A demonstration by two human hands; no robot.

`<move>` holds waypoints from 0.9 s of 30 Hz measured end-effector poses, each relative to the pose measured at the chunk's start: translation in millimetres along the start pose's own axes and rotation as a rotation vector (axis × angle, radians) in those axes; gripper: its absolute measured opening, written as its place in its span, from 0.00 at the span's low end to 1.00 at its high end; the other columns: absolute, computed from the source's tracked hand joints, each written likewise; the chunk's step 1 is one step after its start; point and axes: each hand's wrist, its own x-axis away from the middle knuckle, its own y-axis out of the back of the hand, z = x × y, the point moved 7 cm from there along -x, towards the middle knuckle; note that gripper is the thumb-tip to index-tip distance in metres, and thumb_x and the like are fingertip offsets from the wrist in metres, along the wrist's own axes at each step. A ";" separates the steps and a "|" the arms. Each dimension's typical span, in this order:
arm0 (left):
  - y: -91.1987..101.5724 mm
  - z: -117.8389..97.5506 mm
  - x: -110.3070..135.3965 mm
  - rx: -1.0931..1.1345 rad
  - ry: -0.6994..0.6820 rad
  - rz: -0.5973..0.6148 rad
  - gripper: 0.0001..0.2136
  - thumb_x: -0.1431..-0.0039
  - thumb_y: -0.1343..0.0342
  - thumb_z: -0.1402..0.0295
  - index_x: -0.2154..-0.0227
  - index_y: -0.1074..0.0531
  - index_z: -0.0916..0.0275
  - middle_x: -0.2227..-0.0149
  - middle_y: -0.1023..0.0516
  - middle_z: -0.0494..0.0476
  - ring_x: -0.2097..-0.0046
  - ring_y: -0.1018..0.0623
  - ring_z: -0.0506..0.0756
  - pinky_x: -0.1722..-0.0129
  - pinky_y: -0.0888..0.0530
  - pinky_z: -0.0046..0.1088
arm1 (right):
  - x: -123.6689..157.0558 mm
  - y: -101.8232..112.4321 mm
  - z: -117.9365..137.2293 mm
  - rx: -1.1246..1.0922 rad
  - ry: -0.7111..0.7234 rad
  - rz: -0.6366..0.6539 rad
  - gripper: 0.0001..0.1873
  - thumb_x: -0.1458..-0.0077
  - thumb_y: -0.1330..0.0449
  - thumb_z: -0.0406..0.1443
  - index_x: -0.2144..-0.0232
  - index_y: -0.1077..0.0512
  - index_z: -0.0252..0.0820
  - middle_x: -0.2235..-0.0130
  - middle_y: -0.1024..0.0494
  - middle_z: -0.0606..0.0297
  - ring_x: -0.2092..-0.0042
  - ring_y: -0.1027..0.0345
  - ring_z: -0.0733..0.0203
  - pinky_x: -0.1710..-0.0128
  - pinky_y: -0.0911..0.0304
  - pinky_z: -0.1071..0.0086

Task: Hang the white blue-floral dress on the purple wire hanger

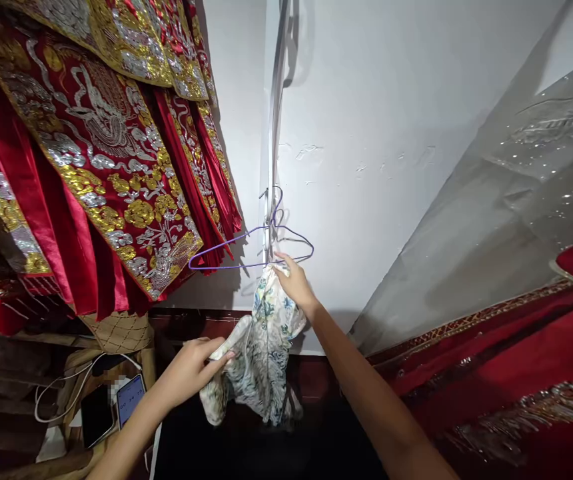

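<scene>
A white garment with a blue, green and yellow floral print (272,313) hangs bunched between my hands; its exact kind is not clear. My right hand (294,283) grips its upper end, the fingers close to the lower bar of a purple wire hanger (226,266). Lower and to the left, my left hand (199,363) is closed on a side fold of the cloth, thumb and fingers pinching it. The hanger is hooked by a narrow vertical metal strip (275,87) on the wall. Beneath the hands, the garment's lower part falls in crumpled folds.
Red costumes with gold and silver embroidery (101,153) hang at the left. On a wooden stand lie a dark phone (97,415), a lit phone (130,398) and a white cable (46,387). At the right are a sheer sparkling cloth (531,173) and a red beaded cloth (506,353).
</scene>
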 end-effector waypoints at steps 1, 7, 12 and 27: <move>5.7 1.1 1.4 -0.023 -0.039 -0.008 0.12 0.36 0.47 0.61 0.73 0.25 0.58 0.75 0.26 0.53 0.70 0.25 0.56 0.66 0.31 0.26 | 7.0 -3.7 -8.8 0.010 -0.017 0.051 0.20 0.43 0.42 0.37 0.48 0.26 0.46 0.46 0.24 0.58 0.43 0.32 0.51 0.43 0.40 0.59; 55.0 24.3 -9.2 -0.090 -0.207 -0.006 0.04 0.47 0.39 0.64 0.72 0.21 0.55 0.72 0.20 0.52 0.69 0.20 0.56 0.45 0.29 0.37 | 23.7 33.0 -25.7 0.181 -0.046 0.109 0.14 0.42 0.43 0.46 0.60 0.25 0.46 0.66 0.21 0.64 0.64 0.29 0.55 0.61 0.36 0.65; 83.3 48.2 -58.8 -0.373 -0.023 0.127 0.15 0.38 0.51 0.66 0.53 0.23 0.60 0.50 0.20 0.62 0.49 0.22 0.62 0.47 0.29 0.39 | 27.4 62.0 -17.1 0.234 -0.052 0.162 0.15 0.43 0.44 0.49 0.70 0.33 0.44 0.75 0.30 0.70 0.73 0.39 0.61 0.71 0.44 0.70; 85.7 -28.9 -151.4 -0.294 -0.257 -0.156 0.20 0.41 0.55 0.75 0.47 0.30 0.63 0.50 0.22 0.62 0.49 0.23 0.60 0.47 0.28 0.38 | 91.1 91.4 47.6 0.203 -0.121 0.371 0.27 0.49 0.35 0.46 0.47 0.30 0.55 0.47 0.26 0.62 0.47 0.31 0.46 0.52 0.36 0.59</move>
